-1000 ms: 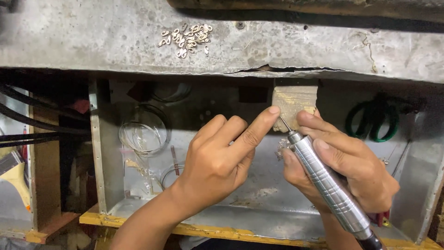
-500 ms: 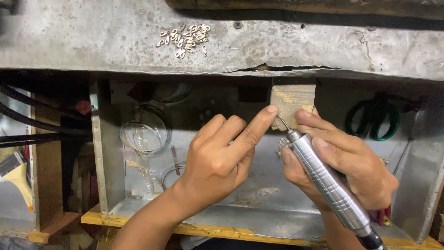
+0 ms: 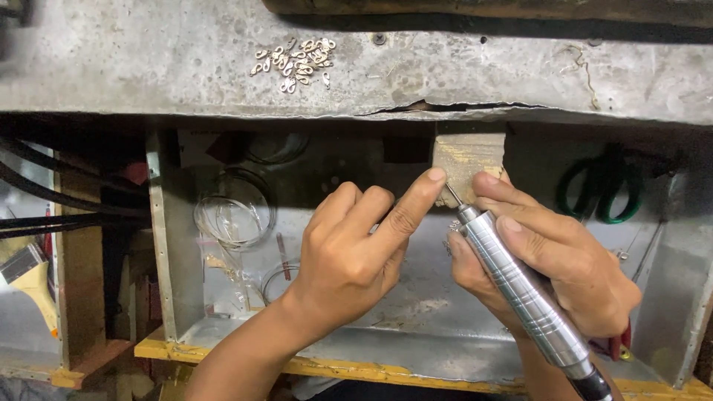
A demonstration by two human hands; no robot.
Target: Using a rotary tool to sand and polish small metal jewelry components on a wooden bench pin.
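My right hand (image 3: 553,260) grips a silver rotary handpiece (image 3: 520,289) like a pen, its thin bit pointing up-left at the wooden bench peg (image 3: 468,160). My left hand (image 3: 356,249) is curled beside it, the index finger stretched out so its tip touches the peg right next to the bit. A tiny metal piece seems pinched at the fingertips near the peg, but it is too small to tell. A pile of several small pale metal links (image 3: 297,59) lies on the grey bench top above.
The cracked grey bench top (image 3: 483,74) runs across the top. Below is a metal catch tray (image 3: 416,327) with coils of wire (image 3: 234,212). Green-handled scissors (image 3: 601,193) hang at right. A paintbrush (image 3: 30,278) and black cables (image 3: 59,212) sit at left.
Barely anything: both hands keep their pose at the peg, with only a slight shift of the view.
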